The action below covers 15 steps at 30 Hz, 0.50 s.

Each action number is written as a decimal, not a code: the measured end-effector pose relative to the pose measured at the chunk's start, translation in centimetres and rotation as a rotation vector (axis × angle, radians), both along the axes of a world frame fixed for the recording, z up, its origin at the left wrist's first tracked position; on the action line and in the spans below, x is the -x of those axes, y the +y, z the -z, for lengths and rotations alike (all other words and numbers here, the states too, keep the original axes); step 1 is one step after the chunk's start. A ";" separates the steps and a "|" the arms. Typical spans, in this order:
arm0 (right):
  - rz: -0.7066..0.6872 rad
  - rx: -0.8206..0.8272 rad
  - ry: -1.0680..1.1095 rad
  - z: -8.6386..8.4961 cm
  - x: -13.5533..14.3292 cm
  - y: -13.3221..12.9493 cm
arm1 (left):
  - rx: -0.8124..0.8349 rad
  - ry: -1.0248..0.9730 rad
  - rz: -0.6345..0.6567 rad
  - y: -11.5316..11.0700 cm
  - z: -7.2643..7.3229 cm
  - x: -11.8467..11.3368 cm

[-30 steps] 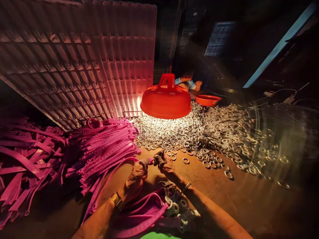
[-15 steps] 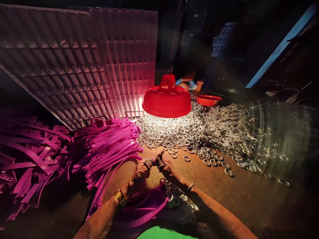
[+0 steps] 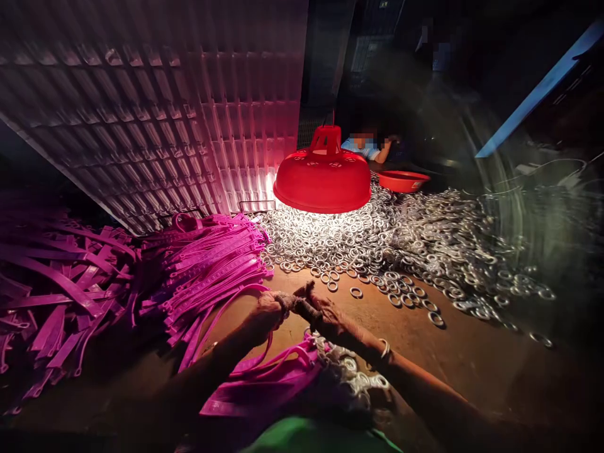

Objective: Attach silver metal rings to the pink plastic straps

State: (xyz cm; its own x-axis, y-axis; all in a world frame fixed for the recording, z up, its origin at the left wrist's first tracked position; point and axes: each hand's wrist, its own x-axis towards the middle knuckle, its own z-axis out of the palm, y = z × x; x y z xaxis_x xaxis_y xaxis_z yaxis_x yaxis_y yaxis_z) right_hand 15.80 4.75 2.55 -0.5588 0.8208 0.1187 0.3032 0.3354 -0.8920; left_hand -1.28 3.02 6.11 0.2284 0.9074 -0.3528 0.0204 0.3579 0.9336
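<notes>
Close together above the brown table, my two hands meet fingertip to fingertip. My left hand (image 3: 270, 314) is closed on a pink strap (image 3: 250, 288) that loops up from the left. My right hand (image 3: 321, 314) has its fingers pressed together, with dark wraps on them; whatever lies between them is too small to make out. Below the hands are more pink straps (image 3: 264, 387) beside a cluster of metal rings (image 3: 353, 371). Behind them spreads a large heap of metal rings (image 3: 340, 245).
A red lamp (image 3: 323, 179) hangs low over the rings. Pink strap piles (image 3: 212, 264) lie at left before a ribbed panel (image 3: 165, 113). A red basin (image 3: 403, 182) stands behind the heap, near another person (image 3: 372, 150).
The view has shifted slightly. My hands stay together, with the right hand's wrapped fingers now angled across toward the left. The straps below the hands have moved, and the other person's arm has shifted.
</notes>
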 end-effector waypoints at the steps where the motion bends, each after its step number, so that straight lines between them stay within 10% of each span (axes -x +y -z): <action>1: -0.029 -0.011 -0.011 -0.2 -0.2 -0.9 | 0.013 0.002 0.035 0.0 -0.4 0.3; 10: -0.019 -0.220 -0.301 -0.8 -2.2 -10.1 | 0.143 -0.052 0.391 -4.6 -1.2 0.1; 15: 0.049 0.081 -0.169 -0.5 -1.9 -11.6 | 0.203 -0.197 0.318 -8.0 0.5 -0.3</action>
